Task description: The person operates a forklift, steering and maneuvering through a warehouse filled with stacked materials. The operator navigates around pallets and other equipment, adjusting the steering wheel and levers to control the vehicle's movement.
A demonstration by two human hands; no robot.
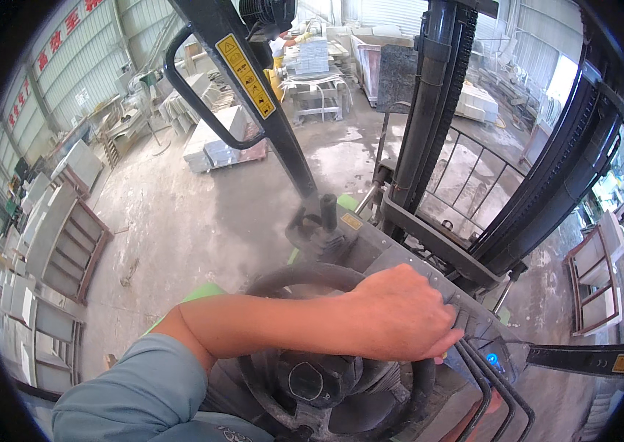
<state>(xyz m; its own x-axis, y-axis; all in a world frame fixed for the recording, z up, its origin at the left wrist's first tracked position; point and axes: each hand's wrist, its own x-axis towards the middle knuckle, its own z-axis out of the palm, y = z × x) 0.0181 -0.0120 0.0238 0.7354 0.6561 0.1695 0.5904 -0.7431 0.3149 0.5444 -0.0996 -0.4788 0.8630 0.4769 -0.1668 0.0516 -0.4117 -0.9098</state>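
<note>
My left forearm reaches across the black steering wheel [256, 368] of a forklift. My left hand [400, 313] is closed over the right side of the wheel's rim, knuckles up; the grip itself is hidden beneath the hand. To the right of the wheel rise several bent black control levers [483, 379]. A small part of my right hand [494, 403] shows low behind these levers; its fingers are mostly hidden, so I cannot tell whether it grips one. The grey dashboard [393, 254] lies just beyond the wheel.
Ahead stand the black mast [429, 110] and a barred load backrest [474, 173]. A stack of stone slabs [216, 140] lies on the floor ahead left. Slab racks [69, 243] line the left; another rack [595, 283] stands right. A person in yellow [278, 70] is by a far bench.
</note>
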